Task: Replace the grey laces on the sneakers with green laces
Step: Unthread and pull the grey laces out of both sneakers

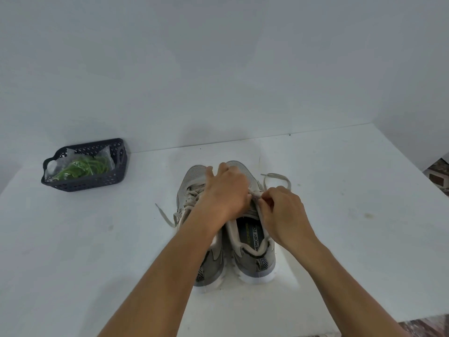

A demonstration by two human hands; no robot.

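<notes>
Left hand (224,190) palm-down, fingers spread; right hand (283,211) — fingers curled, pinching.

white table (340,190) bears sneakers (255,251) and a dark basket (97,183).

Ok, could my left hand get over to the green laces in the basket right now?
Probably yes. The table shows bare between the left hand and the basket, which is open-topped with the green laces on top, seemingly bagged. The hand now rests on the sneakers and would have to let go first.
</notes>
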